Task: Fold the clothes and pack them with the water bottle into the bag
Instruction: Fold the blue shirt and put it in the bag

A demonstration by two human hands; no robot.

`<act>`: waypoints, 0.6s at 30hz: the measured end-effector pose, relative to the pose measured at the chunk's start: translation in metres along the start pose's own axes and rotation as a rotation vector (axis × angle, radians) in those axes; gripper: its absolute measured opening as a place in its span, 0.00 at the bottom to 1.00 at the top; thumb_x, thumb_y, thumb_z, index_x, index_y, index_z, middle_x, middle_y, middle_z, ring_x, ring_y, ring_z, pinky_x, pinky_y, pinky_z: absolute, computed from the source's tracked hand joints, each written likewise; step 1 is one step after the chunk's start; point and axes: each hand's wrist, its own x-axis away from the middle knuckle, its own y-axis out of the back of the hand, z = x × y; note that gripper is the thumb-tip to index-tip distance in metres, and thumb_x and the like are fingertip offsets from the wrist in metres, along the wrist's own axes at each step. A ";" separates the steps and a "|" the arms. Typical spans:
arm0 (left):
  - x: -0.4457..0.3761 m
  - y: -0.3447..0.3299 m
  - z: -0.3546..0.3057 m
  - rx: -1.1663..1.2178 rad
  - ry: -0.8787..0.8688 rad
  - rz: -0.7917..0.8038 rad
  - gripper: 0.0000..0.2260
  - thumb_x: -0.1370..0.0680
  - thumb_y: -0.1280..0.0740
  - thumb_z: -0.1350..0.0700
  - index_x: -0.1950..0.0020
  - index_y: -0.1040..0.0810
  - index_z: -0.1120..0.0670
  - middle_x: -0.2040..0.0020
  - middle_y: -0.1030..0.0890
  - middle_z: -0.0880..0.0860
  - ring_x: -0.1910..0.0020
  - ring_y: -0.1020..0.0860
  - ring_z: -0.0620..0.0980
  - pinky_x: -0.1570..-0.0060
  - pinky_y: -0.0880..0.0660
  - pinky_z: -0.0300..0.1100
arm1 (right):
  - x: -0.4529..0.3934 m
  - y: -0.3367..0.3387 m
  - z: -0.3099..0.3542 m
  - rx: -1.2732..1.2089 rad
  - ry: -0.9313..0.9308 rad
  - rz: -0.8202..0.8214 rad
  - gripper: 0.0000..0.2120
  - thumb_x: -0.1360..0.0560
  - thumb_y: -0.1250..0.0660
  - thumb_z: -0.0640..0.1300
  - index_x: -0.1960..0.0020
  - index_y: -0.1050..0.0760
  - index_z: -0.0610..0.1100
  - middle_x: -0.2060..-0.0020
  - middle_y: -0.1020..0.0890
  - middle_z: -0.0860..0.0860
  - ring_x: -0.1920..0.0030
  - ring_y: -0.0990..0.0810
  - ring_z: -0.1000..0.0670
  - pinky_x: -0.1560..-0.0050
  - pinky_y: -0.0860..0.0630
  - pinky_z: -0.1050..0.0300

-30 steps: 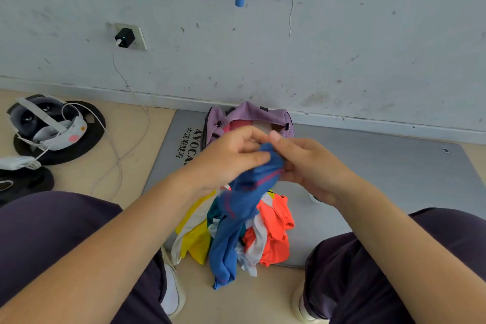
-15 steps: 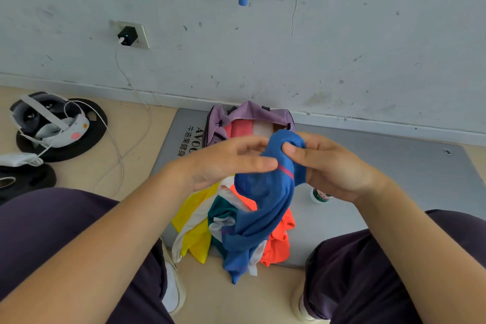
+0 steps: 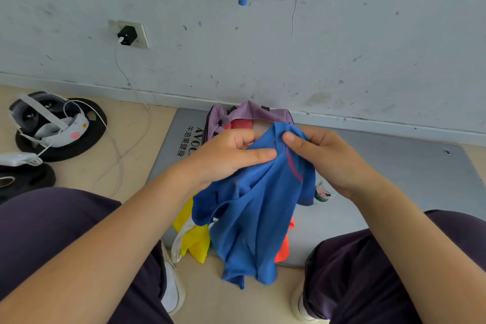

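I am holding the blue T-shirt [image 3: 252, 218] up over the near edge of the grey mat [image 3: 410, 181], my left hand [image 3: 226, 155] and right hand [image 3: 323, 155] both pinching its collar. Its hem is dangling over the yellow garment [image 3: 194, 239] and orange garment [image 3: 282, 250], so it may snag them. Farther off, the water bottle [image 3: 322, 192] is lying mid-mat; the purple bag [image 3: 249, 113] is gaping at the far edge.

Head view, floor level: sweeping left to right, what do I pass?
Headset on black disc → white cable → yellow garment → blue shirt held up by both hands → water bottle → grey mat's bare right part.
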 end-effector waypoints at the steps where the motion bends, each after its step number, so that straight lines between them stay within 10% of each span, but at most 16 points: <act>1: 0.000 0.003 0.000 -0.055 0.041 -0.017 0.09 0.29 0.26 0.47 0.52 0.16 0.49 0.53 0.14 0.54 0.54 0.17 0.48 0.54 0.22 0.42 | -0.001 0.001 0.000 -0.006 0.008 -0.061 0.18 0.24 0.35 0.55 0.51 0.20 0.40 0.53 0.18 0.36 0.55 0.19 0.48 0.51 0.23 0.52; 4: -0.002 0.019 0.002 -0.370 0.194 0.024 0.25 0.34 0.25 0.38 0.51 0.18 0.58 0.54 0.15 0.56 0.57 0.19 0.50 0.53 0.26 0.47 | -0.006 0.007 -0.002 -0.025 0.016 -0.250 0.18 0.22 0.37 0.54 0.50 0.22 0.39 0.57 0.17 0.44 0.57 0.22 0.49 0.50 0.26 0.49; 8: -0.003 0.043 0.012 -0.674 0.361 0.108 0.12 0.26 0.28 0.42 0.52 0.16 0.50 0.52 0.15 0.50 0.51 0.18 0.51 0.49 0.23 0.48 | -0.013 0.023 -0.007 -0.027 -0.002 -0.405 0.19 0.21 0.37 0.54 0.51 0.24 0.37 0.60 0.23 0.47 0.59 0.26 0.50 0.55 0.30 0.52; 18: -0.004 0.043 0.015 -0.235 0.145 -0.286 0.15 0.33 0.29 0.36 0.54 0.21 0.44 0.49 0.16 0.48 0.48 0.18 0.49 0.44 0.25 0.49 | -0.026 0.040 -0.030 -0.009 -0.169 -0.552 0.20 0.22 0.36 0.54 0.56 0.28 0.35 0.63 0.28 0.47 0.62 0.31 0.49 0.59 0.35 0.53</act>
